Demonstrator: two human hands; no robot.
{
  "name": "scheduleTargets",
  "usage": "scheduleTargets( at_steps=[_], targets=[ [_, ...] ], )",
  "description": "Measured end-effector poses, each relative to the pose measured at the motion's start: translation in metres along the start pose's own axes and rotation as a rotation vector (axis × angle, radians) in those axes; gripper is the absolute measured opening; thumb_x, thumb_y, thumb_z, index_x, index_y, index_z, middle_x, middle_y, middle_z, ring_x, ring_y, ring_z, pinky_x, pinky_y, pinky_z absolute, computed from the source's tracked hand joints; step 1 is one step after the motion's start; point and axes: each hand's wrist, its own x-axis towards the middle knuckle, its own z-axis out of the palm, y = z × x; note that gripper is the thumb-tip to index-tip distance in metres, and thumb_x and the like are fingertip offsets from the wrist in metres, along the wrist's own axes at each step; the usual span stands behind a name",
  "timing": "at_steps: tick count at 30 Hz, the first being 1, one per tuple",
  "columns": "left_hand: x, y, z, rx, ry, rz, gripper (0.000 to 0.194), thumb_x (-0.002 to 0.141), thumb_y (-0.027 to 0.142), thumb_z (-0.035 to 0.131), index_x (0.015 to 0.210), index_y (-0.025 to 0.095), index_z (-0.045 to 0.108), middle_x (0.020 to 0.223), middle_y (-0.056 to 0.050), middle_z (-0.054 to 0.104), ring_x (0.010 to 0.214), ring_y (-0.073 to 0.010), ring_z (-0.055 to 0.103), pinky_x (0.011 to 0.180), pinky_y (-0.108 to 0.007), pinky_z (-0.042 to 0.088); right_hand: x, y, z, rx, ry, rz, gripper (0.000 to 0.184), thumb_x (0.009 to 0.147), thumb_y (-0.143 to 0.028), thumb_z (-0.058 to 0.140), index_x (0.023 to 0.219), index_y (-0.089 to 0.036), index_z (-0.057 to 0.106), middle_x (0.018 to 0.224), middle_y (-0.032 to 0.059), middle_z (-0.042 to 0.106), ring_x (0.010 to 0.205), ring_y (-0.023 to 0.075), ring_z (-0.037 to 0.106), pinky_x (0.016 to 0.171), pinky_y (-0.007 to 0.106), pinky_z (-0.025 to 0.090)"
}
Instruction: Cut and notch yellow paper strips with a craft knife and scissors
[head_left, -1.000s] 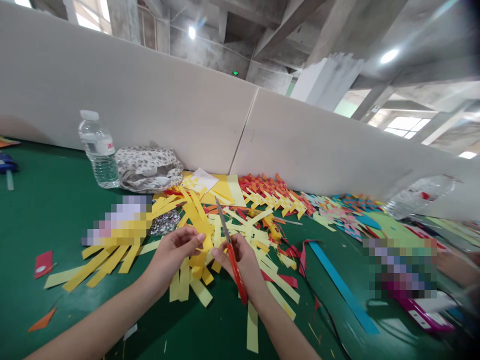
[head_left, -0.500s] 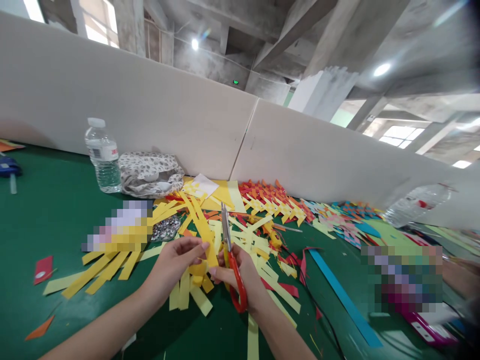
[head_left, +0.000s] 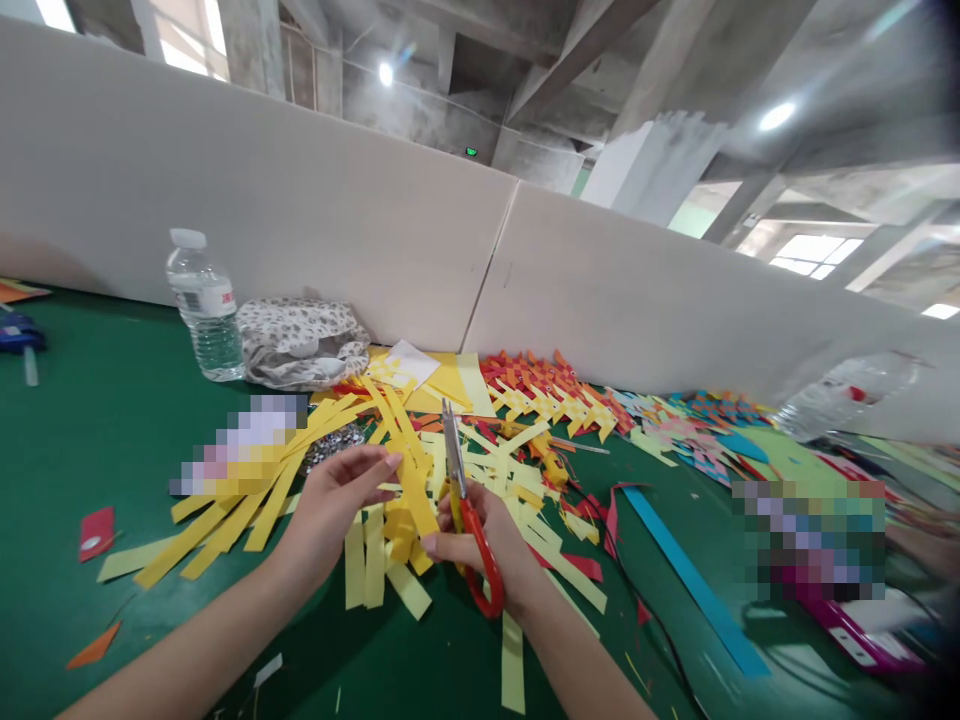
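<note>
My right hand (head_left: 487, 535) is closed round red-handled scissors (head_left: 480, 560), whose blades point away from me and look nearly closed. Its thumb also presses the lower end of a yellow paper strip piece (head_left: 420, 490), made of long strips fanning out at the far end. My left hand (head_left: 349, 500) is beside that piece, thumb and fingers pinched at its left edge; the exact contact is partly hidden. Under and around both hands lie folded yellow bits (head_left: 401, 525) and many pale yellow strips (head_left: 364, 565).
A water bottle (head_left: 206, 315) and a patterned cloth bag (head_left: 304, 345) stand at the back left by the white partition (head_left: 360, 230). Woven red and yellow paper pieces (head_left: 547, 390) lie behind. A blue strip (head_left: 694, 580) and a black cord (head_left: 652, 610) are right.
My left hand has slid slightly left and up along the yellow strip piece. The right hand keeps the scissors and strip end. The view has shifted a little.
</note>
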Motion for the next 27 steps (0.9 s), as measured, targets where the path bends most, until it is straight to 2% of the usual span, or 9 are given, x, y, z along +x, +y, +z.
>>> scheduleTargets(
  at_steps=[4, 12, 18, 20, 23, 25, 27],
  targets=[
    [0.001, 0.004, -0.001, -0.019, 0.044, 0.004, 0.028, 0.06, 0.035, 0.078, 0.079, 0.018, 0.067, 0.08, -0.001, 0.066, 0.068, -0.0118, 0.061, 0.063, -0.022, 0.051, -0.003, -0.005, 0.001, 0.039, -0.026, 0.003, 0.052, 0.036, -0.014, 0.085, 0.073, -0.019, 0.048, 0.061, -0.0078, 0.055, 0.053, 0.0094, 0.055, 0.054, 0.025, 0.049],
    [0.003, -0.001, -0.003, -0.008, 0.026, 0.04, 0.026, 0.061, 0.034, 0.077, 0.078, 0.018, 0.066, 0.078, 0.0, 0.064, 0.068, -0.0106, 0.059, 0.064, -0.021, 0.05, -0.004, -0.009, 0.001, 0.014, -0.062, 0.015, 0.054, 0.039, -0.014, 0.085, 0.073, -0.019, 0.044, 0.053, -0.0092, 0.056, 0.045, 0.0104, 0.056, 0.05, 0.025, 0.049],
    [0.011, -0.004, -0.009, 0.081, -0.018, 0.061, 0.029, 0.065, 0.037, 0.073, 0.083, 0.017, 0.064, 0.081, -0.002, 0.063, 0.076, -0.0148, 0.06, 0.066, -0.024, 0.05, -0.006, -0.012, 0.003, 0.024, 0.033, 0.042, 0.05, 0.041, -0.018, 0.085, 0.074, -0.018, 0.047, 0.056, -0.0089, 0.054, 0.049, 0.0096, 0.057, 0.053, 0.024, 0.051],
    [0.016, -0.002, -0.014, 0.157, -0.031, 0.109, 0.033, 0.065, 0.039, 0.072, 0.089, 0.018, 0.061, 0.084, -0.003, 0.063, 0.081, -0.0171, 0.061, 0.067, -0.027, 0.05, -0.006, -0.014, 0.002, 0.03, 0.06, 0.025, 0.048, 0.046, -0.021, 0.084, 0.076, -0.018, 0.047, 0.059, -0.0077, 0.055, 0.052, 0.0105, 0.059, 0.055, 0.024, 0.051],
    [0.028, 0.004, -0.025, 0.365, -0.021, 0.192, 0.039, 0.065, 0.042, 0.069, 0.092, 0.021, 0.052, 0.077, -0.001, 0.063, 0.074, -0.019, 0.062, 0.061, -0.029, 0.05, -0.005, -0.015, 0.001, 0.013, 0.127, -0.001, 0.043, 0.054, -0.028, 0.082, 0.077, -0.018, 0.046, 0.062, -0.0041, 0.058, 0.052, 0.0113, 0.06, 0.055, 0.024, 0.052],
    [0.036, 0.009, -0.033, 0.614, 0.004, 0.313, 0.036, 0.068, 0.044, 0.065, 0.092, 0.022, 0.05, 0.071, 0.0, 0.063, 0.068, -0.0194, 0.062, 0.06, -0.029, 0.048, -0.004, -0.015, 0.001, -0.003, 0.191, -0.032, 0.041, 0.058, -0.032, 0.08, 0.078, -0.018, 0.047, 0.067, -0.0014, 0.061, 0.052, 0.0109, 0.059, 0.056, 0.024, 0.052],
    [0.041, 0.015, -0.04, 0.886, 0.004, 0.374, 0.035, 0.073, 0.043, 0.06, 0.099, 0.023, 0.05, 0.075, -0.001, 0.066, 0.07, -0.0203, 0.063, 0.063, -0.03, 0.046, -0.003, -0.015, 0.001, -0.003, 0.239, -0.064, 0.04, 0.06, -0.035, 0.079, 0.078, -0.019, 0.047, 0.071, -0.0006, 0.061, 0.053, 0.0103, 0.059, 0.058, 0.024, 0.053]
  ],
)
